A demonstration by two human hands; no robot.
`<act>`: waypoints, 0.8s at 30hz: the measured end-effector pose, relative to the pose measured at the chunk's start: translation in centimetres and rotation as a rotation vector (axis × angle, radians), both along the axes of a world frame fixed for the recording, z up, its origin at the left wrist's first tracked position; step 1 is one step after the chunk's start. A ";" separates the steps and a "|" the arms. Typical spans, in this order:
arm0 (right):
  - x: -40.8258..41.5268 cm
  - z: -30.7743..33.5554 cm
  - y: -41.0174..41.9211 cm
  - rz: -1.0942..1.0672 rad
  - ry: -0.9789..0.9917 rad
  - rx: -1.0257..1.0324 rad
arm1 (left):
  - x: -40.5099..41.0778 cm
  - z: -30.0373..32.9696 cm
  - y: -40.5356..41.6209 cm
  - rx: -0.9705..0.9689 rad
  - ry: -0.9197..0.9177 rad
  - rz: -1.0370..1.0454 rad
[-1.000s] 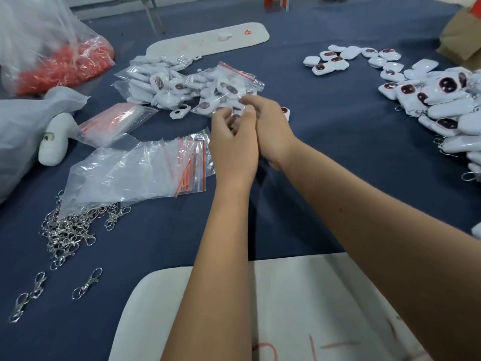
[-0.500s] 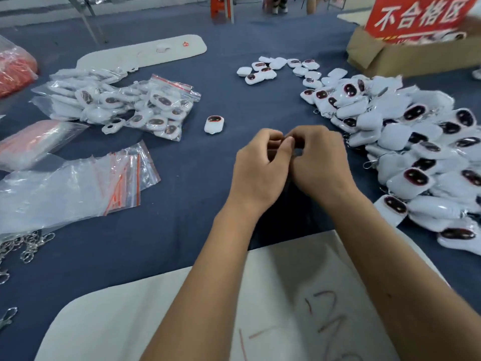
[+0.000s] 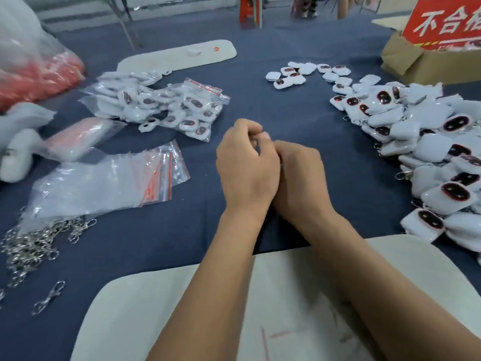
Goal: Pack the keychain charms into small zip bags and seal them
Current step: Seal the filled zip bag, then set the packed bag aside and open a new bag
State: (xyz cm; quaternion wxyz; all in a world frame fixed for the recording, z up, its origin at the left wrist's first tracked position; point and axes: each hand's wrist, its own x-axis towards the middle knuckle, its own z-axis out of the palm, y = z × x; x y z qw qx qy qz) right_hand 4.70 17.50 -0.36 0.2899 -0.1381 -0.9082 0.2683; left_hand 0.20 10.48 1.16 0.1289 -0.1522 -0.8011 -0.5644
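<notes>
Just above the middle of the view, the left hand (image 3: 246,165) and right hand (image 3: 299,178) press together over the blue tablecloth (image 3: 281,110), the left partly covering the right. Both have their fingers curled inward, but whatever they may be pinching is hidden, so I cannot tell if either holds anything. At three o'clock lies a big heap of loose keychain charms (image 3: 429,157), white with dark oval faces; a smaller scatter (image 3: 307,74) sits at one o'clock. At eleven o'clock lie packed zip bags (image 3: 166,108) with charms inside. At nine o'clock a stack of empty zip bags (image 3: 109,181) with red seal lines rests beside the left hand, not touching it. Metal clasps (image 3: 33,246) spread at eight o'clock. A cardboard box (image 3: 421,63) with a red sign stands at two o'clock. A white board (image 3: 156,308) lies under the forearms at six o'clock.
</notes>
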 end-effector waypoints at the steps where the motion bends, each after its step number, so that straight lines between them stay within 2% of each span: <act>1: -1.1 -0.1 -1.8 0.096 -0.018 0.059 | -0.7 0.2 -1.7 0.026 0.042 0.108; 3: -3.1 -0.6 -4.8 0.296 -0.079 0.105 | -2.0 0.6 -5.0 0.031 0.089 0.308; 5: -5.1 -1.5 -7.5 0.434 -0.159 0.108 | -3.2 0.6 -8.7 -0.080 0.070 0.496; 8: -7.3 -1.8 -10.8 0.558 -0.256 0.250 | -4.4 -0.1 -13.3 -0.253 -0.036 0.670; 12: -8.8 -1.7 -14.1 0.687 -0.313 0.406 | -5.3 -0.6 -17.0 -0.279 -0.302 0.709; 15: -8.3 -1.4 -14.6 0.630 -0.218 0.433 | -5.3 -0.5 -17.4 -0.223 -0.340 0.656; 18: -7.7 -1.2 -13.9 0.539 -0.110 0.329 | -5.2 -0.4 -17.1 -0.207 -0.298 0.635; 20: -7.4 -1.4 -13.6 0.504 -0.065 0.185 | -5.2 -0.3 -16.9 -0.227 -0.268 0.611; 24: -6.5 -1.0 -13.0 0.407 0.236 -0.316 | -5.0 -0.3 -16.2 -0.242 -0.164 0.467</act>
